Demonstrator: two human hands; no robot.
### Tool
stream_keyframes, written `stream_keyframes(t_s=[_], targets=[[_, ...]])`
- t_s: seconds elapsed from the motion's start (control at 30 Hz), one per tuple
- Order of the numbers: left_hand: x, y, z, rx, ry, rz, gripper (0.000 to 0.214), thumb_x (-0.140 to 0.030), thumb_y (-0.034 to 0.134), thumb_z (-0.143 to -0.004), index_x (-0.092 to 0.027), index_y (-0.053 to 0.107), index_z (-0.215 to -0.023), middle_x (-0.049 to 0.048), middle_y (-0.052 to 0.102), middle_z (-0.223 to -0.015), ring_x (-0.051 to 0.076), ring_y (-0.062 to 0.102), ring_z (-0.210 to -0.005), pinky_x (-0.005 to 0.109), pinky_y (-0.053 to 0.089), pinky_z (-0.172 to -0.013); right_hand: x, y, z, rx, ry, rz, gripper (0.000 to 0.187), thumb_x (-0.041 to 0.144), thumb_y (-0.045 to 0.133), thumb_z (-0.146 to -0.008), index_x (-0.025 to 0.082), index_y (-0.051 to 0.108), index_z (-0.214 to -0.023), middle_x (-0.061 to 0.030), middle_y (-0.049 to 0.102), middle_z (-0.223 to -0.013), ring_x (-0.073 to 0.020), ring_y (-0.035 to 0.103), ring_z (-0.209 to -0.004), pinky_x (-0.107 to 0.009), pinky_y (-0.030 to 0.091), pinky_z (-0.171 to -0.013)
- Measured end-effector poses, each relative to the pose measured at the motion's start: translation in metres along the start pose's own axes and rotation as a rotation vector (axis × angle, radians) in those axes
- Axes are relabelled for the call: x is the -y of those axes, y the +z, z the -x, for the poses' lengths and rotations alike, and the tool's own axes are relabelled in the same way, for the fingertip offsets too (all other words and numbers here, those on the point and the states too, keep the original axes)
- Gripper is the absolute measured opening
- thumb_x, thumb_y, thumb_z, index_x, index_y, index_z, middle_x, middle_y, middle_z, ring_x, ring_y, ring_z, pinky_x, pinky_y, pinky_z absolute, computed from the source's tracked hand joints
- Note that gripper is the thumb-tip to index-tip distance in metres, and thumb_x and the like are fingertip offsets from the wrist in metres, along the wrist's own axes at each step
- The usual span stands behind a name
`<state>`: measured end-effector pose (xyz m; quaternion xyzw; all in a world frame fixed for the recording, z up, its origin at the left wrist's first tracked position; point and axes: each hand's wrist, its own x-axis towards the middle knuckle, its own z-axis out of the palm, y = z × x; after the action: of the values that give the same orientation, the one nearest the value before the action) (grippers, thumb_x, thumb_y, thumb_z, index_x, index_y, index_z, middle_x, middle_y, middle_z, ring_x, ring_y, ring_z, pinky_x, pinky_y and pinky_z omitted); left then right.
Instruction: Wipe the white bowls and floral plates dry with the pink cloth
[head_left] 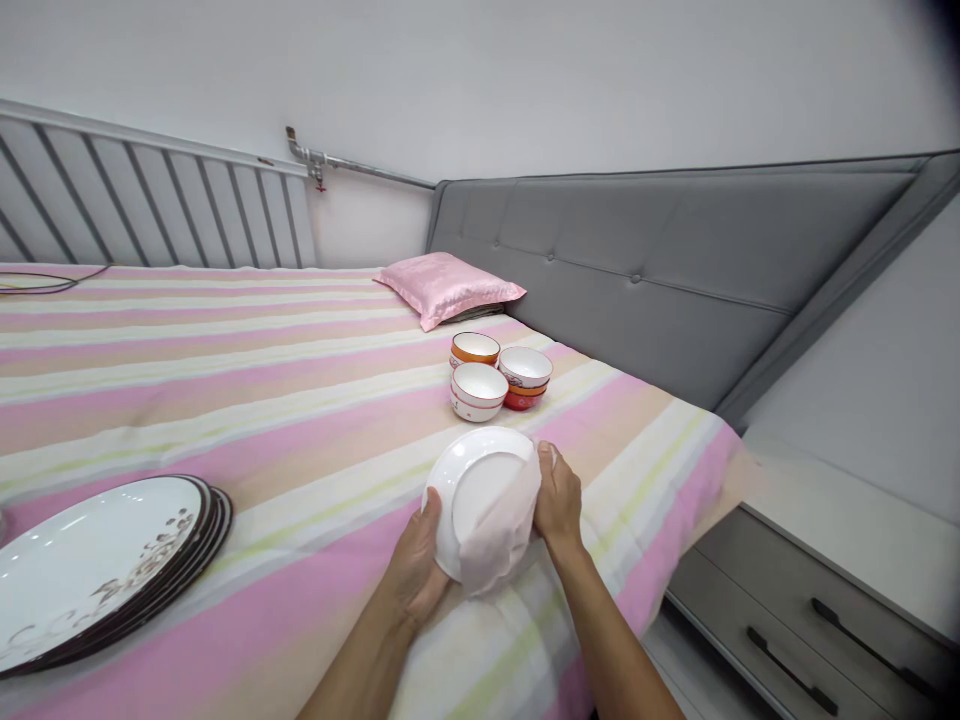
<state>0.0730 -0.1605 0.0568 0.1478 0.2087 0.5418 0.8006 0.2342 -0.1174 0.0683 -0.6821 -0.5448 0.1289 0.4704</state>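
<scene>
A small white plate [463,475] is held up over the bed, tilted toward me. My left hand [417,560] grips its left rim, thumb on the face and fingers beneath. At its right side my right hand [556,498] is closed on a thin pale pink cloth [501,535], which hangs across the lower right of the plate. The fingertips of that hand are hidden behind the cloth and rim. Just beyond the plate stand small stacks of bowls: a white pair [478,392], an orange-sided stack [475,350] and a white bowl [525,368] on orange and red ones.
A stack of large oval plates [82,570] with dark rims and a brown pattern lies at left on the striped bedspread [300,430]. A pink pillow [450,285] rests by the grey headboard [630,240]. At right stands a nightstand [847,540] with drawers.
</scene>
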Motion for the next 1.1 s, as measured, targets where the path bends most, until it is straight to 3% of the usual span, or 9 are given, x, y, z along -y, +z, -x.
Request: stream_keyframes(t_s=[0.23,0.43,0.67,0.83,1.1], targets=[[-0.011,-0.002,0.000,-0.045,0.071,0.053,0.060,-0.041,0.047,-0.087,-0.014,0.033,-0.139,0.0140,0.059,-0.124,0.027,0.052,-0.117,0.041,0.034,-0.105,0.001,0.014,0.010,-0.024,0.085,-0.162,0.050,0.058,0.025,-0.088,0.021,0.056,-0.078,-0.0067,0.065,-0.073,-0.0248,0.059,-0.069,-0.031,0.040,-0.061],[-0.015,-0.013,-0.003,-0.056,0.090,0.080,0.064,-0.044,0.047,-0.086,-0.019,0.027,-0.142,0.0122,0.057,-0.127,0.028,0.050,-0.119,0.043,0.035,-0.104,0.000,0.032,0.022,-0.045,0.183,-0.309,0.049,0.059,0.029,-0.087,0.020,0.058,-0.089,-0.0084,0.067,-0.081,-0.0244,0.062,-0.076,-0.030,0.043,-0.063],[-0.017,-0.017,-0.008,0.062,0.114,0.168,0.075,-0.050,0.044,-0.085,-0.019,0.013,-0.145,0.0143,0.052,-0.132,0.027,0.047,-0.122,0.042,0.030,-0.107,0.003,0.044,0.037,0.016,0.192,-0.502,0.042,0.056,0.032,-0.088,0.020,0.051,-0.100,-0.0060,0.065,-0.094,-0.0204,0.062,-0.089,-0.029,0.046,-0.074],[-0.021,-0.020,-0.010,0.212,0.099,0.203,0.077,-0.056,0.039,-0.083,-0.022,0.011,-0.146,0.0129,0.046,-0.137,0.026,0.044,-0.125,0.040,0.026,-0.108,0.013,0.044,0.043,0.106,0.178,-0.617,0.037,0.054,0.046,-0.084,0.021,0.047,-0.100,-0.0030,0.064,-0.095,-0.0185,0.062,-0.091,-0.029,0.050,-0.076],[-0.022,-0.022,-0.013,0.221,0.123,0.241,0.076,-0.061,0.033,-0.083,-0.022,0.015,-0.145,0.0100,0.048,-0.136,0.023,0.039,-0.128,0.036,0.022,-0.110,0.028,0.043,0.054,0.181,0.210,-0.853,0.049,0.046,0.060,-0.077,0.021,0.042,-0.115,-0.0066,0.059,-0.118,-0.0196,0.059,-0.106,-0.031,0.051,-0.084]])
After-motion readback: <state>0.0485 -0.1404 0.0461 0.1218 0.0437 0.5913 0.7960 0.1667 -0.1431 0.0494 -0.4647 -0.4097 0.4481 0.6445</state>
